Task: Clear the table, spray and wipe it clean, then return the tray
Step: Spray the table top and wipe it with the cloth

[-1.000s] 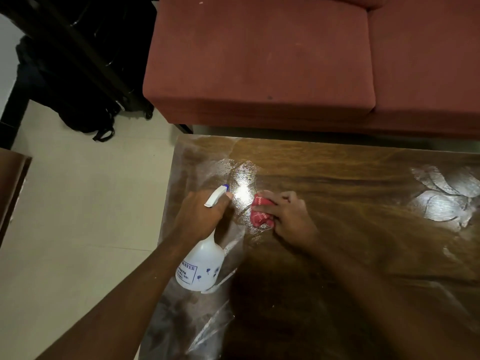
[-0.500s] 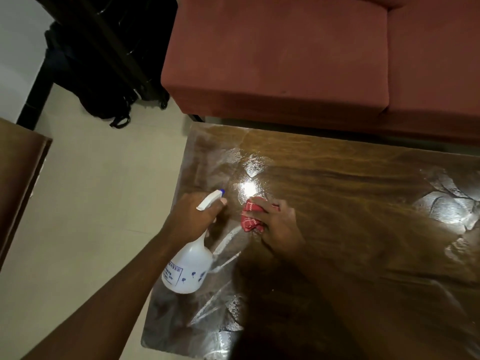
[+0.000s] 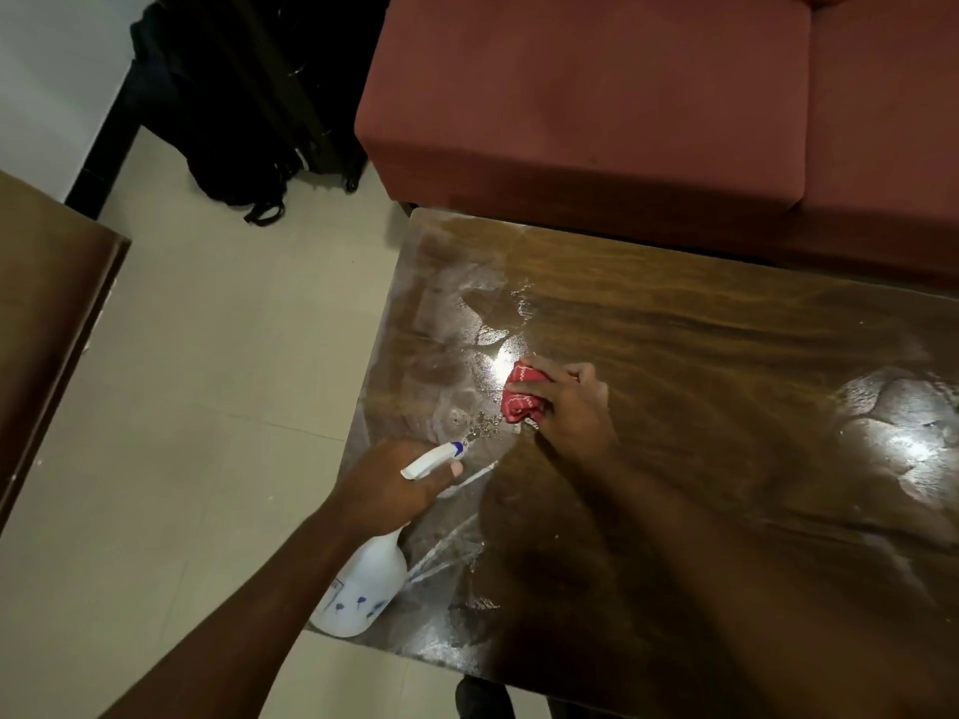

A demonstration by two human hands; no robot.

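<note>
The left hand gripped the bottle at its neck, with the nozzle aimed over the wet counter. Droplets lay just ahead of the nozzle. The right hand clenched a red cloth and pressed it to the counter beside the droplets. A sofa stood behind.

Bare left hand, right hand, forearms

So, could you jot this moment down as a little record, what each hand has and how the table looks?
left hand: grips the spray bottle, nozzle aimed at the table
right hand: presses a bunched red cloth on the table
table: wooden, wet streaks, droplets beside the cloth
beyond: red sofa; black bag on the floor
</note>
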